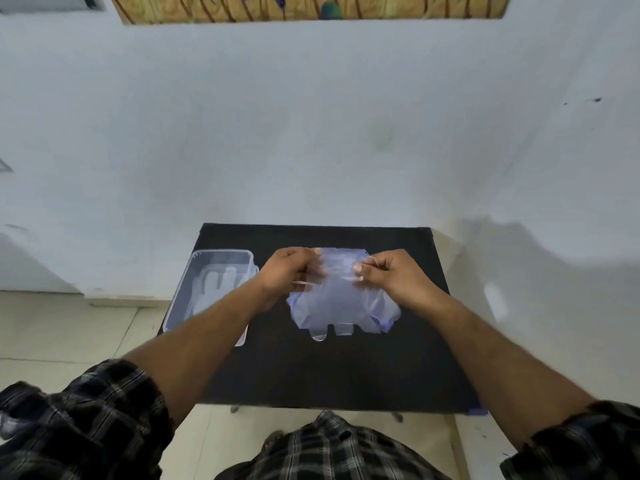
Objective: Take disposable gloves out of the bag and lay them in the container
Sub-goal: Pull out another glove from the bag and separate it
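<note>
Clear rectangular plastic container (180, 299) at 9 o'clock holds a thin see-through glove (216, 287). Left hand (285, 271) & right hand (391, 273) both pinch the clear, purple-edged plastic bag (343, 303) mid-mat. Black table mat (329, 372) bare at 6 o'clock.

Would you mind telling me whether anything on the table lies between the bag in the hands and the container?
Nothing visible does. The bag sits right of the open container; only bare black table and the left hand lie between.

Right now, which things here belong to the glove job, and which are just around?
Part of the job:
- bag, held up by the left hand and right hand
- container
- glove already in it

Just around:
- black table
- picture on the wall
</note>
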